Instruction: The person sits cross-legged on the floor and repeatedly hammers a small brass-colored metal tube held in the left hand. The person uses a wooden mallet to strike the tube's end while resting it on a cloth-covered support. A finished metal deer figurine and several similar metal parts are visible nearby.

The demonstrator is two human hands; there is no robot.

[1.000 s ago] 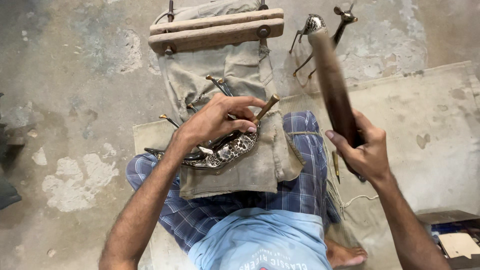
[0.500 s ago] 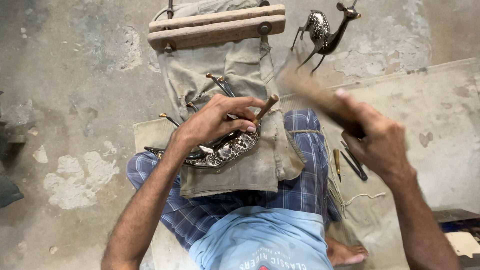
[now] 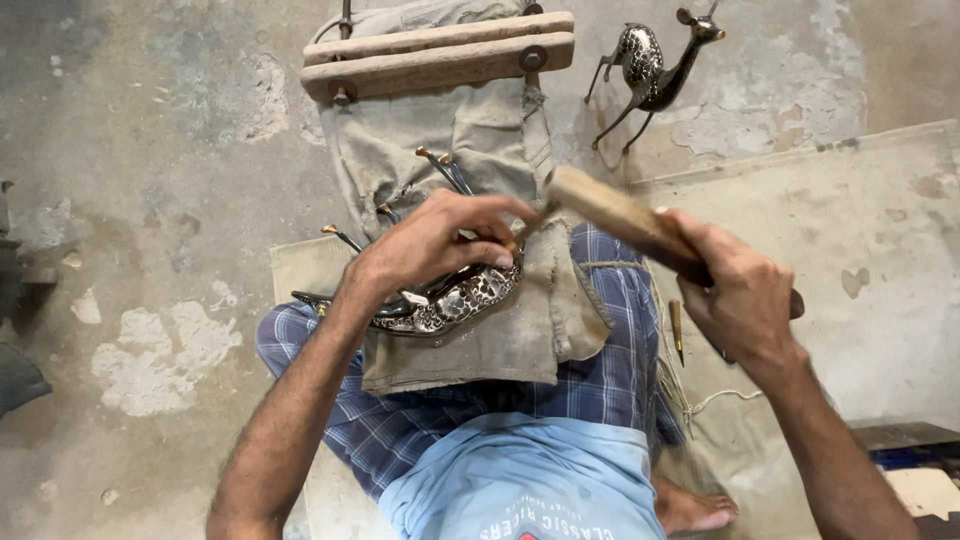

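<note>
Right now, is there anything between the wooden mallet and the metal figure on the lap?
Yes. The left hand lies over the metal figure, holding a small tool at the mallet head. The right hand grips the mallet's handle.

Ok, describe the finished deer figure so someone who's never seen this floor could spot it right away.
Start at the wooden clamp at the top of the view, holding the grey cloth. Just to the right of it, on the bare concrete floor, lies the deer figure. Unlike the dark patterned metal piece under the left hand, it lies alone, apart from both hands.
</note>
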